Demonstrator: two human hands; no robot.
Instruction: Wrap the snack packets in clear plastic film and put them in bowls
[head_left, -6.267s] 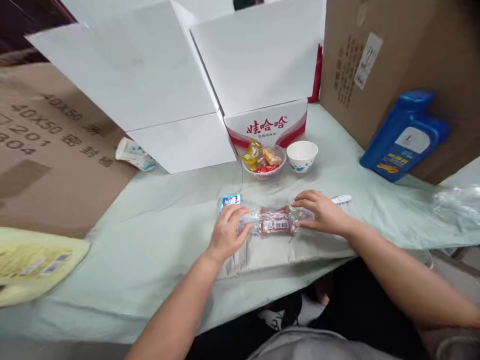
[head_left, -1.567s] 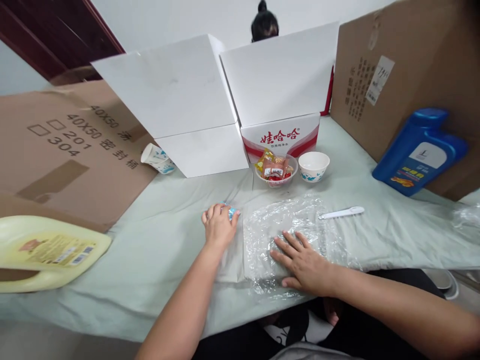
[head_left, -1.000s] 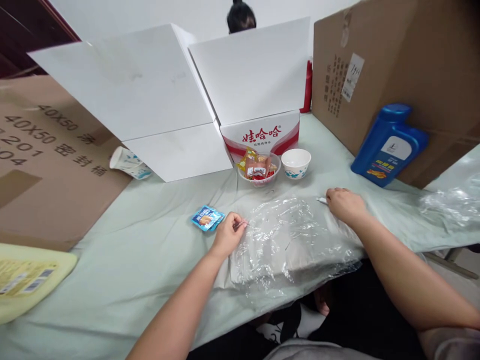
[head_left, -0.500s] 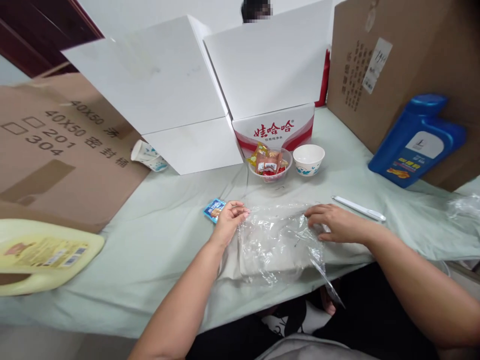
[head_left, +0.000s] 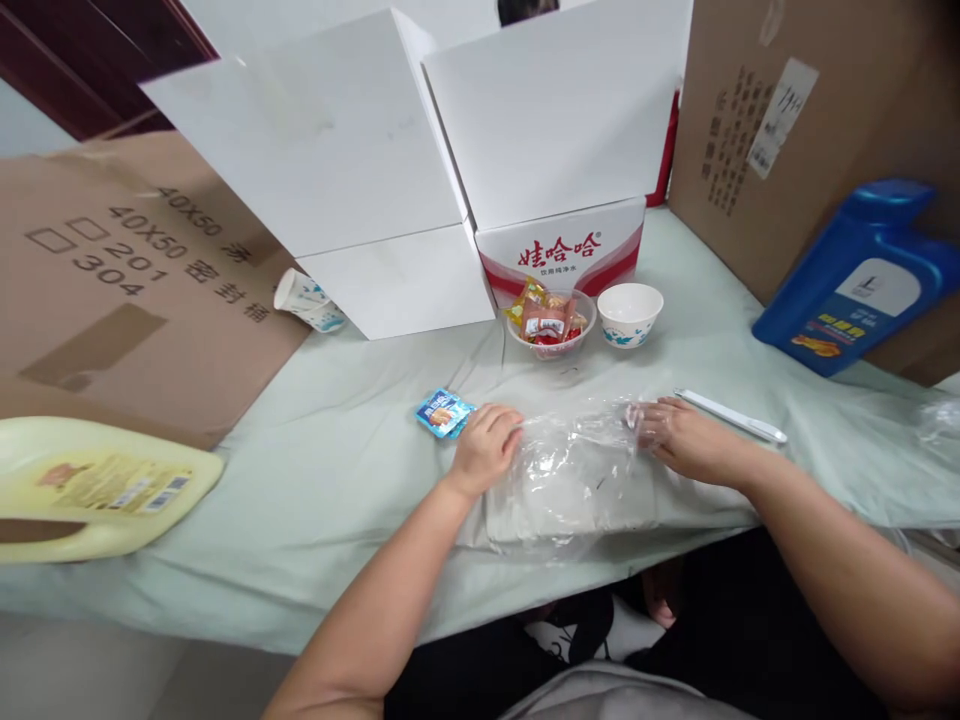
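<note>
Clear plastic film (head_left: 566, 465) lies crinkled near the front of the tabletop (head_left: 352, 470), its far corners pinched in my left grip (head_left: 486, 447) and right grip (head_left: 690, 440); I judge it light, limp, slippery, easily torn, best held by gathered edges.

A pale wall (head_left: 259, 18) and 1 dark-red panel (head_left: 97, 60) stand behind the green-covered table (head_left: 300, 490).

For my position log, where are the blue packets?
Head view, slightly left of centre: the blue packets lie on the green cloth, just left of the left hand.
</note>
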